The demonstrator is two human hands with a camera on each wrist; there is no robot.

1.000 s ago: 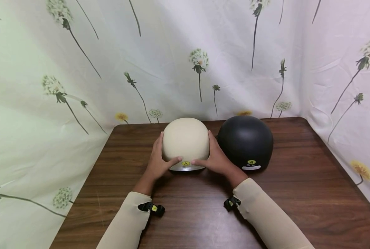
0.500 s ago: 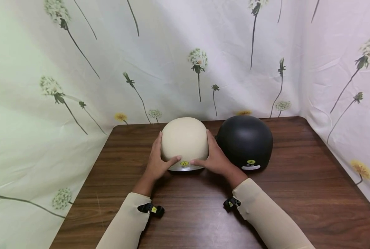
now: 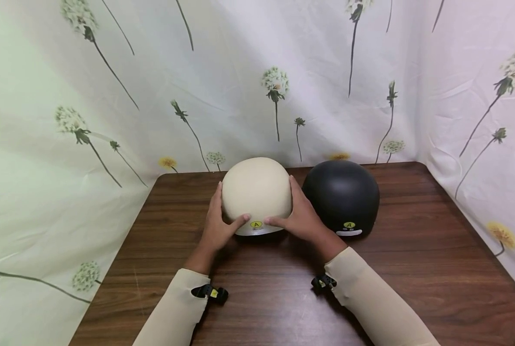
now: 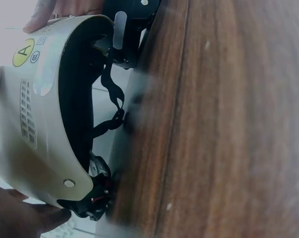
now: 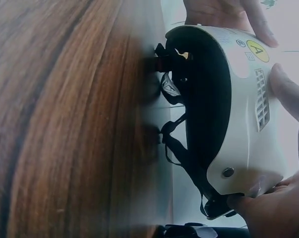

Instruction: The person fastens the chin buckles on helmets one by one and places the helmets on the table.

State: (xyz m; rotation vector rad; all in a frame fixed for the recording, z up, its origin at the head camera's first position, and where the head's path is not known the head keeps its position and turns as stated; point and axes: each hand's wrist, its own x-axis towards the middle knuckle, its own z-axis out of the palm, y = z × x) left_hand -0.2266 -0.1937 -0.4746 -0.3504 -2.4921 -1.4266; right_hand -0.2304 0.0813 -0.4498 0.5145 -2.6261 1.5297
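A cream helmet (image 3: 257,190) with a yellow round "A" sticker (image 3: 256,224) is between both hands in the head view. My left hand (image 3: 216,226) grips its left side, fingers along the shell and thumb on the near face. On the opposite side my right hand (image 3: 304,218) holds it the same way, its thumb close to the sticker. Both wrist views show a gap between the rim and the table, with dark chin straps (image 4: 112,91) hanging under the shell. A grille-like vent (image 5: 262,99) shows low on the near face. Some fingers are hidden behind the helmet.
A black helmet (image 3: 341,194) with a similar sticker stands on the table just right of my right hand. The brown wooden table (image 3: 261,307) ends at the back against a flower-printed curtain (image 3: 240,96). Black wrist straps (image 3: 211,292) are on both sleeves.
In the last half second the cream helmet has risen a little and tipped slightly, with both hands holding it. Before that it stayed put. The black helmet has not moved.
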